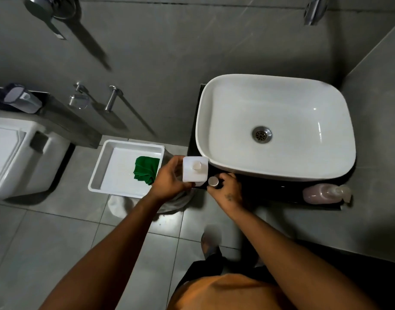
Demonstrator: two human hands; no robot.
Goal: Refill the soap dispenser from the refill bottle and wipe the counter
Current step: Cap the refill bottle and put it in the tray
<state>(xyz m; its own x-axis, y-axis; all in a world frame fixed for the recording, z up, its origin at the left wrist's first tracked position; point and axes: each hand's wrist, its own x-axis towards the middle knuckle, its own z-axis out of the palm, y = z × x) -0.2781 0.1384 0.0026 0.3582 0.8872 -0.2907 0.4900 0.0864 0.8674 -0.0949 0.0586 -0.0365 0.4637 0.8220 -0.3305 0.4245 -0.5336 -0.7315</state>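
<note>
A person stands at a bathroom counter, seen from above. The left hand (169,177) wraps its fingers around the side of a white square refill bottle (195,170), holding it upright at the left front corner of the dark counter (270,191); the bottle's neck faces the camera, and whether it is capped or open is hard to tell. The right hand (226,186) sits just beside the bottle, its fingertips pinched on a small round white cap (213,181), which is held close against the bottle's lower right corner.

A white rectangular vessel basin (274,128) with a metal drain takes up most of the counter behind the hands. At the counter's right front corner lies a pinkish soap dispenser (326,193), on its side, well apart from both hands.

To the left of the counter, below its level, a white tray (98,175) rests on top of a bin lined with a white bag; a folded green cloth (146,170) lies in the tray's right part, near the left hand but not touching it. Farther left a white toilet (17,157) stands against the grey tiled wall, with chrome fittings mounted above it. The person wears an orange top
</note>
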